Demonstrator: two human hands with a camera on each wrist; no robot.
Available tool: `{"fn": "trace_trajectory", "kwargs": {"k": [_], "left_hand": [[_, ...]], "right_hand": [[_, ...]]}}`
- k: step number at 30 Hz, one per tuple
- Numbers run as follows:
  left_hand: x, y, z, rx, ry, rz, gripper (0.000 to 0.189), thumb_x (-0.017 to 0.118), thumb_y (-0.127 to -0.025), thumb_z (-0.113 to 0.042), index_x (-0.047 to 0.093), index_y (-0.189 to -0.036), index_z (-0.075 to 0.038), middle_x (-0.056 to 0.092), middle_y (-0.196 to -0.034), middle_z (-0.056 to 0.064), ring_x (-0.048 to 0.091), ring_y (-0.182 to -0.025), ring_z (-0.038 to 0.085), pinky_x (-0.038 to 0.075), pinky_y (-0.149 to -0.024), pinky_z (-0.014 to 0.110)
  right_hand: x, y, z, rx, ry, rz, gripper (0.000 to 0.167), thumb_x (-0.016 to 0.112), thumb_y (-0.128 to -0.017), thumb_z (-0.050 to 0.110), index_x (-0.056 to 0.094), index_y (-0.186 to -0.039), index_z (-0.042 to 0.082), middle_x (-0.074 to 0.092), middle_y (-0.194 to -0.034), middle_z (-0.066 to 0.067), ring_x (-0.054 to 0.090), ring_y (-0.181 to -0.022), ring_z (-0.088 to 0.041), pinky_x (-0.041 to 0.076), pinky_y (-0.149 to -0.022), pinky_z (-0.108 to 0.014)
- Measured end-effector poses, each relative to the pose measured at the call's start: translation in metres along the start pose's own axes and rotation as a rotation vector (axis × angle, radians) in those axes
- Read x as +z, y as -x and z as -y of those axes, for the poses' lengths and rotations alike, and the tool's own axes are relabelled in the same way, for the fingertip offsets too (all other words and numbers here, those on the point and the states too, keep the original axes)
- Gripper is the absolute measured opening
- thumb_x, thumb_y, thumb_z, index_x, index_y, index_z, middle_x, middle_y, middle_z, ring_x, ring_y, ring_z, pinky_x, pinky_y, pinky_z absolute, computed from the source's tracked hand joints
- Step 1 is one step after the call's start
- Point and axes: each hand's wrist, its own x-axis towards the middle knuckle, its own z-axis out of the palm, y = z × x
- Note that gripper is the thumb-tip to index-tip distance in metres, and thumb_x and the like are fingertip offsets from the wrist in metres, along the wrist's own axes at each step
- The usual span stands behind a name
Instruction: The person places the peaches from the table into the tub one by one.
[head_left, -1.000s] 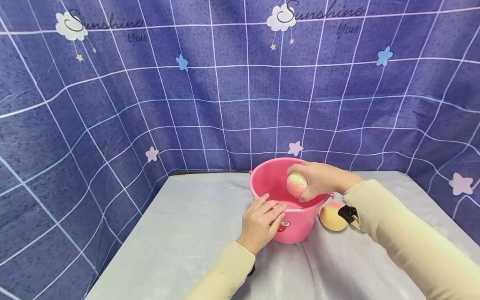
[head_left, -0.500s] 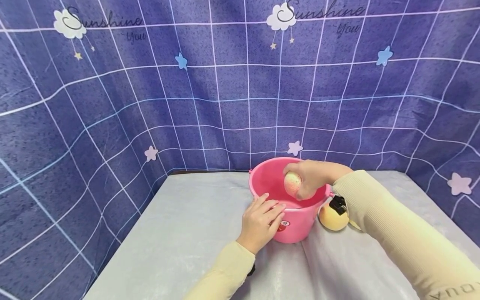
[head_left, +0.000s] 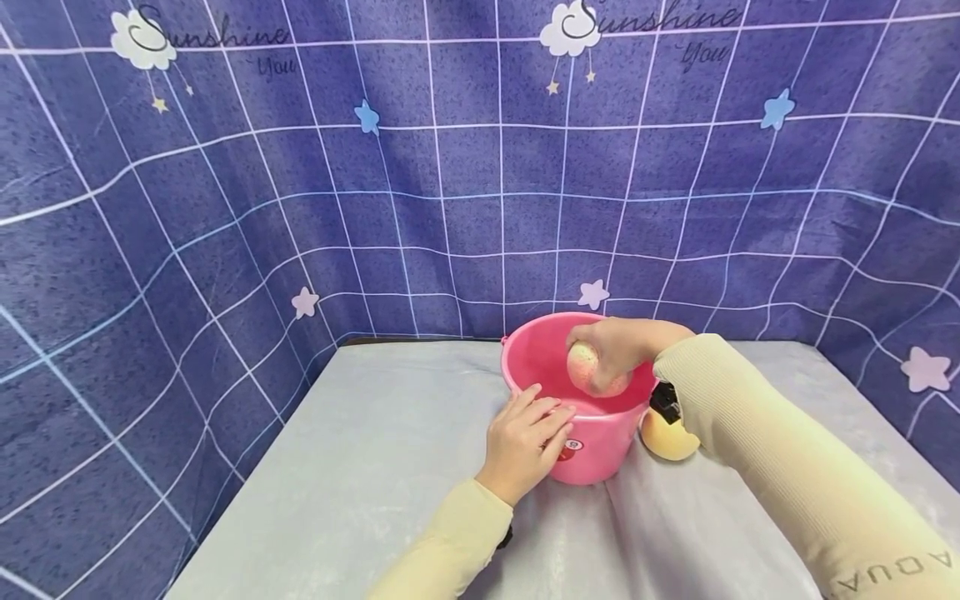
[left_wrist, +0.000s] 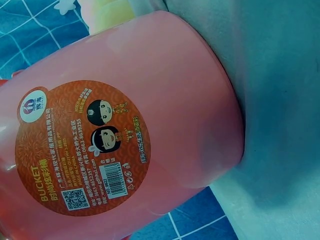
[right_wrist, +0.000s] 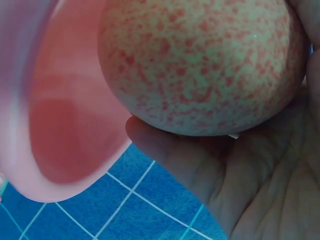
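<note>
A pink bucket (head_left: 603, 446) stands upright on the cloth-covered table, its round red label (left_wrist: 82, 147) filling much of the left wrist view. My left hand (head_left: 522, 442) rests on the near rim, fingers spread along it. Over the bucket's mouth, my right hand (head_left: 624, 343) grips a peach (head_left: 581, 363), cream-coloured with red speckles. The right wrist view shows this peach (right_wrist: 200, 65) close up beside the bucket's pink inner wall (right_wrist: 75, 135), with a finger under it. The bucket's bottom is mostly hidden by the hand and the near wall.
A yellow, pink-tinged peach (head_left: 670, 437) lies on the table against the bucket's right side, partly under my right sleeve (head_left: 780, 450). Behind the table hangs a blue gridded curtain (head_left: 450, 167). Pale grey cloth (head_left: 360, 450) covers the tabletop.
My right hand has moved left and slightly down into the bucket's mouth with the peach. The sleeve now covers more of the yellow fruit on the table. My left hand stays on the rim.
</note>
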Motion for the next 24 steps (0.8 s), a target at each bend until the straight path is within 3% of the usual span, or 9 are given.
{"fn": "trace_trajectory", "kwargs": {"k": [17, 24], "left_hand": [[-0.001, 0.0, -0.001, 0.001, -0.004, -0.014, 0.021, 0.076, -0.079, -0.019, 0.078, -0.099, -0.017, 0.071, -0.096, 0.0, 0.063, -0.106, 0.025, 0.048, -0.094, 0.048], [0.0, -0.002, -0.002, 0.018, -0.005, -0.027, 0.019, 0.075, -0.079, -0.019, 0.078, -0.098, -0.017, 0.07, -0.096, -0.001, 0.063, -0.107, 0.025, 0.048, -0.094, 0.047]], "right_hand": [[0.002, -0.013, 0.005, 0.057, -0.046, 0.036, 0.053, 0.071, -0.069, 0.004, 0.055, -0.119, 0.006, 0.058, -0.093, -0.007, 0.056, -0.082, -0.02, 0.05, -0.063, -0.027], [0.002, -0.016, 0.003, 0.103, -0.031, 0.051, 0.053, 0.073, -0.071, 0.005, 0.056, -0.12, 0.007, 0.059, -0.102, -0.009, 0.057, -0.089, -0.022, 0.053, -0.071, -0.029]]}}
